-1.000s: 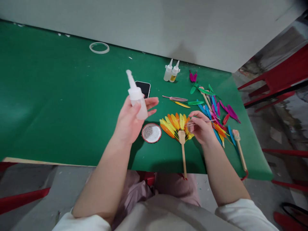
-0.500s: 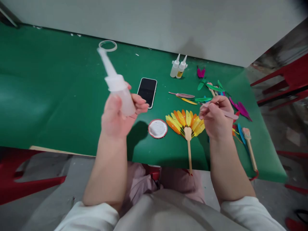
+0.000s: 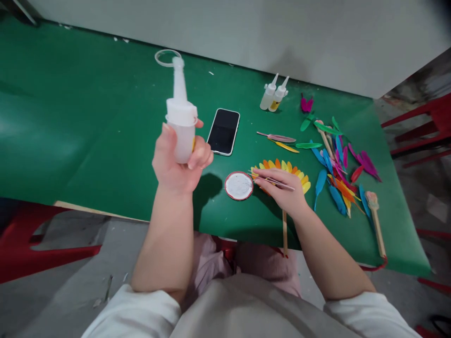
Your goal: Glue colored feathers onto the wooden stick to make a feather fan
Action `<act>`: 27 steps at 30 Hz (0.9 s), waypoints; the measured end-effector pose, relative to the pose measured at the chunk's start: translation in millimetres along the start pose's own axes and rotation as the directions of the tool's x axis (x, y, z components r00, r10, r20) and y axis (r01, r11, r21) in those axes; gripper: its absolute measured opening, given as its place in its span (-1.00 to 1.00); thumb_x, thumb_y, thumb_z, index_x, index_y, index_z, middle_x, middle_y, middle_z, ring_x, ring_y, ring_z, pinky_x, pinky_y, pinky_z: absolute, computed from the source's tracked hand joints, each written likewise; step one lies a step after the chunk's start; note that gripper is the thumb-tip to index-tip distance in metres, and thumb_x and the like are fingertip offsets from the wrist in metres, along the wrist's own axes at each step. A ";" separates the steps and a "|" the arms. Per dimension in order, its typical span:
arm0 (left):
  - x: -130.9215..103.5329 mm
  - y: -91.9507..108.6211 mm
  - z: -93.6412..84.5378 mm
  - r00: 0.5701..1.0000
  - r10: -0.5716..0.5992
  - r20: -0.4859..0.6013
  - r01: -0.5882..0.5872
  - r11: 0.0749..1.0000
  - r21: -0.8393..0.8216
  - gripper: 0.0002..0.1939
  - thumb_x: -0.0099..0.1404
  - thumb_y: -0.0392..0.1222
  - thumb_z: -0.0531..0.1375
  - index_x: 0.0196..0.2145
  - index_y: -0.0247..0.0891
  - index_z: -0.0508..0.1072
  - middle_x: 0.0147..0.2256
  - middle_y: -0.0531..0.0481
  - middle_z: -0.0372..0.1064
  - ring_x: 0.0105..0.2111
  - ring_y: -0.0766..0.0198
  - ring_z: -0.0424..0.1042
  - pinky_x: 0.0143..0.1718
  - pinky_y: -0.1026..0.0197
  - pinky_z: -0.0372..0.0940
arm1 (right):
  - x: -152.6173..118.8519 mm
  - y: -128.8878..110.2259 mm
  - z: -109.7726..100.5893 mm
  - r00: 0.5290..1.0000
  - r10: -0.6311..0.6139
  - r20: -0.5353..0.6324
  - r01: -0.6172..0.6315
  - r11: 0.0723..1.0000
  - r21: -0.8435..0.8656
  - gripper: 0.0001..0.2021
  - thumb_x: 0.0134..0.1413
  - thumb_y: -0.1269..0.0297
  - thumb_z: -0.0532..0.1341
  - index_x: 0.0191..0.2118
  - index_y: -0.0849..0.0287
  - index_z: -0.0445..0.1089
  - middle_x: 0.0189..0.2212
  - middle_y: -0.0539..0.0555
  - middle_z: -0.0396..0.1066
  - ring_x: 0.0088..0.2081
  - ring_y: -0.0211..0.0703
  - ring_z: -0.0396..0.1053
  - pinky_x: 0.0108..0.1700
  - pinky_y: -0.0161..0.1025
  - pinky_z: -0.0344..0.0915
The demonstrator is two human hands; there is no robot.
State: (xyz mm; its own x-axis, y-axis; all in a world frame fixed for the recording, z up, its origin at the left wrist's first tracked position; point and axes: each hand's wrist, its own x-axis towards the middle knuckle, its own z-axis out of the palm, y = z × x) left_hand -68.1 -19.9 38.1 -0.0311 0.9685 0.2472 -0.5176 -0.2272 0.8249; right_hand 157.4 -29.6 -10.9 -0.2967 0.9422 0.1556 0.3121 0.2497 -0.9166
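My left hand (image 3: 181, 164) is wrapped round a white squeeze glue bottle (image 3: 182, 134), held upright above the table with its long nozzle pointing up. My right hand (image 3: 285, 190) pinches slim pinkish tweezers (image 3: 276, 182), their tips pointing left beside a round white disc (image 3: 239, 186) with a red rim. Under that hand lies a fan of yellow and orange feathers (image 3: 283, 166) on a wooden handle (image 3: 285, 234). My hand hides the fan's middle.
A phone (image 3: 223, 131) lies between the hands. Two small glue bottles (image 3: 274, 96) stand near the wall. Loose coloured feathers (image 3: 338, 188) and another wooden handle (image 3: 377, 225) lie at right. A clear ring (image 3: 167, 64) sits at the back of the green table (image 3: 88, 131).
My right hand has moved left with the tweezers, from above the loose feathers to beside the white disc. My left hand has tilted the glue bottle more upright.
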 end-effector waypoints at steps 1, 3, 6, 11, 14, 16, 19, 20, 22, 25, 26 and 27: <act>0.0 -1.6 0.7 1.000 0.010 0.011 -0.009 1.000 -0.011 -0.56 0.15 0.28 0.13 -0.36 -0.18 0.44 -0.82 0.21 -0.12 -0.81 0.44 -0.12 -0.74 0.29 -0.07 | -0.7 -0.6 0.7 1.000 0.012 -0.010 -0.012 1.000 -0.009 -0.82 0.02 0.21 0.28 -0.21 0.02 0.53 -0.32 0.03 0.55 -0.31 -0.16 0.49 -0.25 -0.18 0.44; 0.1 -4.4 2.3 1.000 0.029 0.010 -0.029 0.999 -0.028 -0.54 0.14 0.28 0.14 -0.37 -0.21 0.45 -0.83 0.22 -0.11 -0.82 0.45 -0.15 -0.75 0.31 -0.15 | -1.8 -2.8 2.0 0.999 0.039 -0.020 -0.040 0.999 -0.004 -0.85 0.03 0.21 0.28 -0.25 0.05 0.52 -0.34 0.02 0.56 -0.33 -0.17 0.50 -0.25 -0.20 0.45; 0.3 -5.5 3.8 0.999 0.028 -0.021 -0.028 0.999 -0.025 -0.54 0.14 0.28 0.15 -0.38 -0.22 0.45 -0.83 0.22 -0.09 -0.82 0.47 -0.15 -0.73 0.31 -0.16 | -3.0 -6.7 3.3 0.996 0.088 0.000 -0.088 0.995 0.042 -0.90 -0.02 0.23 0.31 -0.34 0.07 0.53 -0.40 0.01 0.56 -0.37 -0.18 0.51 -0.28 -0.23 0.46; 0.0 -4.5 4.9 0.999 0.004 -0.051 -0.007 0.999 -0.047 -0.55 0.14 0.25 0.17 -0.37 -0.23 0.45 -0.83 0.21 -0.06 -0.81 0.46 -0.11 -0.72 0.32 -0.10 | -3.9 -8.0 1.3 0.979 0.193 0.065 -0.203 0.945 0.258 -0.88 -0.04 0.22 0.33 -0.30 0.03 0.54 -0.45 -0.02 0.56 -0.41 -0.21 0.52 -0.34 -0.28 0.48; 0.1 -10.6 6.8 0.998 -0.037 -0.058 0.033 0.997 -0.067 -0.54 0.12 0.24 0.20 -0.37 -0.28 0.44 -0.76 0.17 0.13 -0.77 0.46 0.03 -0.72 0.35 -0.01 | -3.6 -6.2 -1.5 0.974 0.206 0.096 -0.227 0.901 0.371 -0.88 -0.03 0.24 0.33 -0.30 0.03 0.55 -0.49 -0.02 0.55 -0.46 -0.24 0.50 -0.41 -0.32 0.47; 0.0 -17.3 7.6 0.992 -0.128 -0.018 0.127 0.991 -0.030 -0.53 0.14 0.23 0.18 -0.34 -0.31 0.42 -0.60 0.07 0.35 -0.72 0.44 0.21 -0.72 0.36 0.06 | -3.2 -5.0 -2.9 0.977 0.189 0.097 -0.212 0.887 0.410 -0.88 -0.03 0.24 0.33 -0.30 0.04 0.55 -0.50 -0.02 0.55 -0.48 -0.25 0.49 -0.43 -0.33 0.46; -1.1 -26.2 7.2 0.954 -0.294 0.058 0.288 0.953 0.098 -0.58 0.19 0.15 0.18 -0.24 -0.30 0.38 -0.29 -0.08 0.50 -0.62 0.39 0.40 -0.71 0.37 0.14 | -2.9 -4.5 -4.3 0.985 0.163 0.060 -0.173 0.887 0.429 -0.87 -0.04 0.22 0.34 -0.30 0.05 0.55 -0.52 -0.01 0.54 -0.50 -0.24 0.48 -0.46 -0.30 0.46; -1.7 -27.9 6.9 0.939 -0.337 0.072 0.325 0.936 0.138 -0.59 0.20 0.13 0.18 -0.21 -0.29 0.38 -0.24 -0.11 0.50 -0.60 0.37 0.43 -0.71 0.38 0.15 | -3.0 -4.6 -4.7 0.987 0.157 0.041 -0.159 0.890 0.426 -0.86 -0.05 0.21 0.34 -0.31 0.06 0.55 -0.53 0.00 0.54 -0.52 -0.23 0.48 -0.47 -0.29 0.46; -3.0 -29.1 6.5 0.912 -0.400 0.088 0.379 0.906 0.190 -0.60 0.21 0.10 0.19 -0.18 -0.30 0.40 -0.22 -0.13 0.50 -0.56 0.33 0.47 -0.70 0.40 0.18 | -3.5 -5.2 -5.7 0.990 0.141 0.008 -0.132 0.901 0.413 -0.84 -0.08 0.18 0.36 -0.32 0.06 0.56 -0.53 0.01 0.54 -0.53 -0.21 0.47 -0.49 -0.27 0.46; -4.4 -26.2 7.0 0.879 -0.468 0.096 0.440 0.871 0.219 -0.59 0.20 0.09 0.20 -0.17 -0.32 0.43 -0.25 -0.15 0.51 -0.52 0.29 0.49 -0.66 0.39 0.23 | -4.7 -6.5 -7.5 0.993 0.113 -0.013 -0.098 0.910 0.403 -0.85 -0.08 0.19 0.36 -0.31 0.04 0.56 -0.51 0.00 0.55 -0.52 -0.21 0.48 -0.47 -0.26 0.47; -4.6 -24.8 7.4 0.864 -0.494 0.100 0.463 0.857 0.225 -0.58 0.19 0.09 0.21 -0.18 -0.33 0.44 -0.26 -0.16 0.52 -0.50 0.27 0.49 -0.65 0.38 0.26 | -5.1 -6.9 -8.0 0.994 0.104 -0.019 -0.088 0.912 0.401 -0.85 -0.08 0.20 0.36 -0.31 0.03 0.56 -0.50 -0.01 0.55 -0.51 -0.21 0.49 -0.46 -0.27 0.47; -4.7 -23.5 7.8 0.847 -0.521 0.106 0.488 0.841 0.232 -0.57 0.18 0.10 0.22 -0.20 -0.35 0.45 -0.27 -0.17 0.52 -0.49 0.25 0.50 -0.63 0.36 0.28 | -5.5 -7.1 -8.4 0.995 0.097 -0.023 -0.080 0.914 0.397 -0.86 -0.07 0.21 0.36 -0.30 0.02 0.56 -0.49 -0.01 0.56 -0.50 -0.21 0.49 -0.45 -0.27 0.48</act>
State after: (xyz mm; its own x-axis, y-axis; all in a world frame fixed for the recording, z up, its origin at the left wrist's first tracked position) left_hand -49.2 -20.0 21.5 0.3342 0.9278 -0.1660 -0.2521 0.2576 0.9328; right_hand 164.3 -34.7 -2.1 -0.2437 0.9670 0.0744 -0.0488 0.0644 -0.9967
